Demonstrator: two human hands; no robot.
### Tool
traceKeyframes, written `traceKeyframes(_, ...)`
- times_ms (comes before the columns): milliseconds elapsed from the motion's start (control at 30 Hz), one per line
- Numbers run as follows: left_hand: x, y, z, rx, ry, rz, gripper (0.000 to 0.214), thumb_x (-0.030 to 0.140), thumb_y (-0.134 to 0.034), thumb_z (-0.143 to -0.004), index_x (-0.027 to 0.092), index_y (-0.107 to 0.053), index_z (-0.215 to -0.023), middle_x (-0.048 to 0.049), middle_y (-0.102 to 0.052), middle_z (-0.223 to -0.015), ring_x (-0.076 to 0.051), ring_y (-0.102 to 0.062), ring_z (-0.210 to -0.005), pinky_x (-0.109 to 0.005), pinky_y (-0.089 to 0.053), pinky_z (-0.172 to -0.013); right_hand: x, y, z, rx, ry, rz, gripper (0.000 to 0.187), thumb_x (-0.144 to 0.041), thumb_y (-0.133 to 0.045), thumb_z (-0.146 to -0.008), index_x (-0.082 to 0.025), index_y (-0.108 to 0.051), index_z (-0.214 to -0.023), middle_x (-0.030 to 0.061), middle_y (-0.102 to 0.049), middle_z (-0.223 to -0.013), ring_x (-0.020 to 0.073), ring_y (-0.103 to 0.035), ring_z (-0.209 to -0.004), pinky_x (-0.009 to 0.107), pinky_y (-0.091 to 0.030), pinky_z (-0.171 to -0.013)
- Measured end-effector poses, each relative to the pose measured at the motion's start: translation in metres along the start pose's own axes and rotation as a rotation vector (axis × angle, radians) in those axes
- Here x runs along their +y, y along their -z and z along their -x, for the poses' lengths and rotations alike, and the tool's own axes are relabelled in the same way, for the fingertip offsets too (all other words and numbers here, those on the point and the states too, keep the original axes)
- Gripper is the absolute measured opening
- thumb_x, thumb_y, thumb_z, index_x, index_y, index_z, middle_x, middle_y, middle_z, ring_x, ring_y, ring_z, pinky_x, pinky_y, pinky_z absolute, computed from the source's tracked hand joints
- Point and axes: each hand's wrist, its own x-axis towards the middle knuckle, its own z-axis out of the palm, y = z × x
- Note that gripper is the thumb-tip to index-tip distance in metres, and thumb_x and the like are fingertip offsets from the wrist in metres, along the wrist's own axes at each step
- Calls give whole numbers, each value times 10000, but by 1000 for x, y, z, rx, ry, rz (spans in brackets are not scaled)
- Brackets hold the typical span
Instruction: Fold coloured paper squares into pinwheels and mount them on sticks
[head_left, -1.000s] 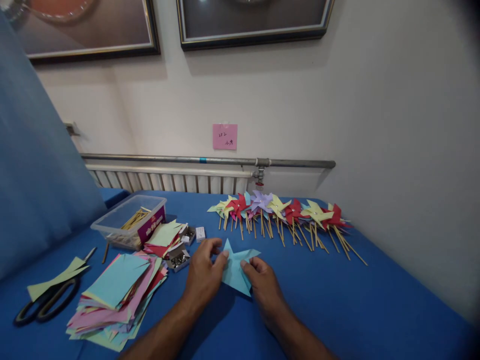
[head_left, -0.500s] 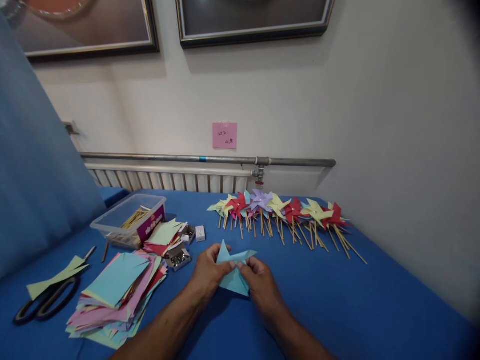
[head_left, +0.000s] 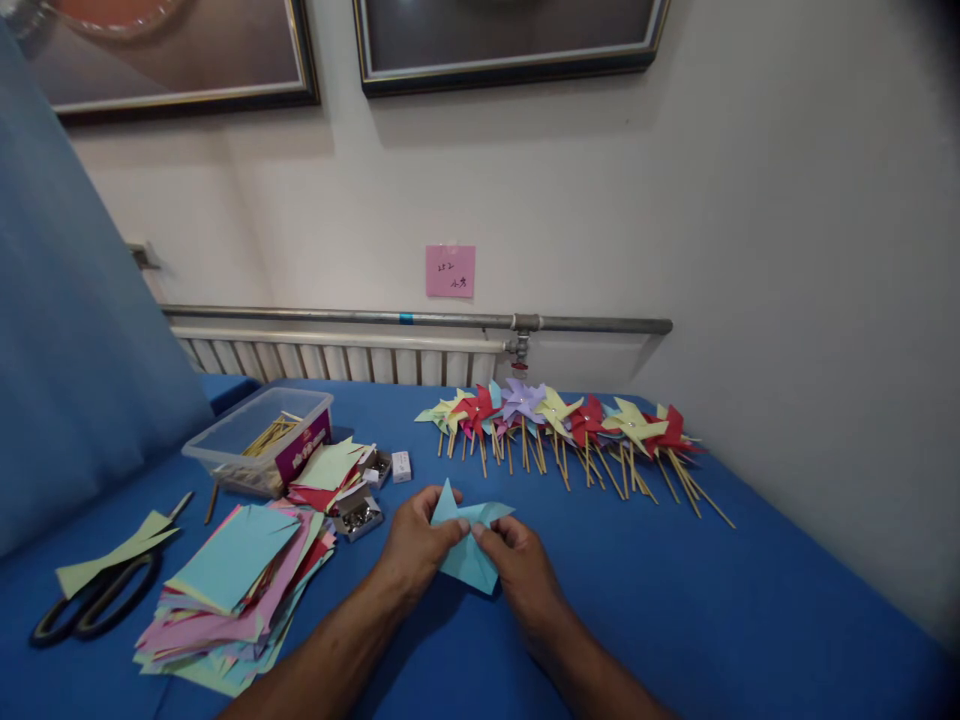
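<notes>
Between my two hands is a light blue paper pinwheel (head_left: 471,566), partly folded, with pointed corners standing up at its left and right. My left hand (head_left: 420,535) is closed on its left side, thumb pressed near the centre. On the other side my right hand (head_left: 517,560) pinches the paper, its thumb close to the left thumb. Fingers behind the sheet are hidden. Left of my hands lies a stack of coloured paper sheets (head_left: 232,560), a light blue one on top. Small open boxes of metal pins (head_left: 360,517) sit just beyond it.
A clear plastic tub (head_left: 255,430) holds thin wooden sticks. Black-handled scissors (head_left: 112,600) lie at far left under a pale green paper strip (head_left: 120,555). Finished pinwheels on sticks (head_left: 555,410) line the back of the blue-covered table (head_left: 712,620), near the wall.
My hands stay almost in place. The upper right flap of the light blue paper has shifted slightly and lies a little flatter.
</notes>
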Motion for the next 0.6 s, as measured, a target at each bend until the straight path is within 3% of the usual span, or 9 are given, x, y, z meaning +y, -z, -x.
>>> traceKeyframes(367,-8,3,-3,-27,-21,-64,482,307,-875,-529,153,-703,-952,43,-649,-683,-114,-537,-558,-238,-420,-548,2,-1,-3,32,-40,3,423,-552,-899,-624,-214,-650,-674,-37,-607,-547,138,-502,-490,267,-383,-499)
traceKeyframes(600,-4,2,-1,-61,-2,-45,483,293,-875,-515,159,-691,-941,45,-645,-672,-125,-550,-576,-241,-427,-568,3,0,-1,45,-29,-22,454,-587,-912,-631,-195,-748,-788,-4,-697,-640,178,-603,-562,297,-464,-571)
